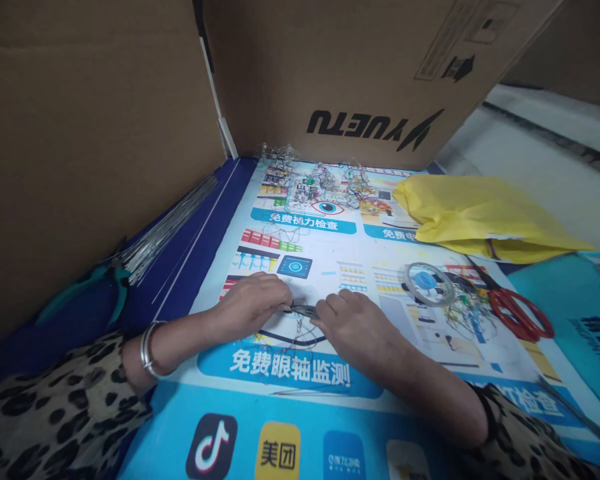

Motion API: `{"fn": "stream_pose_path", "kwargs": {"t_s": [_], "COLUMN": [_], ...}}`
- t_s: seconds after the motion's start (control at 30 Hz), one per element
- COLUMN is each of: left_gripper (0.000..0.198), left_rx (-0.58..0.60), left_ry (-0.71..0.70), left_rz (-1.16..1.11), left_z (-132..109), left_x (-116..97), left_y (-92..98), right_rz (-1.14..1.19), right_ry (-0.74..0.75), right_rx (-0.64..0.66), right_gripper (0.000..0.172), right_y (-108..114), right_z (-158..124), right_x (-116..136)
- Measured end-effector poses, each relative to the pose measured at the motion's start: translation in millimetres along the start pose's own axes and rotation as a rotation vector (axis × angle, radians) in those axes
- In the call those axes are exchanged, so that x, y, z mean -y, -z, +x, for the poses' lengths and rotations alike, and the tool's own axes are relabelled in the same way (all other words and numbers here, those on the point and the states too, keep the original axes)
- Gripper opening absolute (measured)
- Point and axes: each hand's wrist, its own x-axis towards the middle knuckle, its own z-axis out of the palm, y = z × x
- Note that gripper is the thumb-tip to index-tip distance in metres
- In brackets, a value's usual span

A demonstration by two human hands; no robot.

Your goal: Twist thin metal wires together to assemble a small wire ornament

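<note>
Near the middle of the poster, my left hand [257, 300] pinches one end of a short dark bundle of thin wire [305, 311]. My right hand [355, 327] has its fingers wrapped round the other end, to the right. Thin wire loops [300, 332] hang or lie just below the bundle; whether they are joined to it I cannot tell. A few straight wires [307, 392] rest on the poster nearer to me. Beyond my hands lies another loose curl of wire [283, 230]. The fingertips hide both ends of the bundle.
Cardboard walls [330, 73] stand at the back and left. Tangled wire pieces [340, 183] lie at the far edge. On the left are straight wires [167, 230] and teal-handled pliers [117, 293]. To the right are tape [450, 293], red scissors [520, 313] and a yellow bag [480, 207].
</note>
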Motion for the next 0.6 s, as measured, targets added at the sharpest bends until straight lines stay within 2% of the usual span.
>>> {"fn": "stream_pose_path", "kwargs": {"t_s": [0.37,0.5,0.6], "left_gripper": [0.019,0.016,0.014], "left_rx": [-0.016,-0.030,-0.041], "left_ry": [0.023,0.110,0.112], "left_rz": [-0.054,-0.105,-0.157], "left_z": [-0.1,-2.1,-2.8], "left_x": [-0.5,2.7,4.8], "left_y": [-0.1,-2.2,-2.6], "right_rz": [0.030,0.102,0.203], "right_ry": [0.015,-0.079,-0.176], "right_rx": [-0.018,-0.026,0.011], "right_gripper": [0.021,0.020,0.018], "right_y": [-2.6,-2.2,0.9], "right_z": [-0.2,-2.6,-3.7], "right_x": [-0.5,-2.1,-5.3]}}
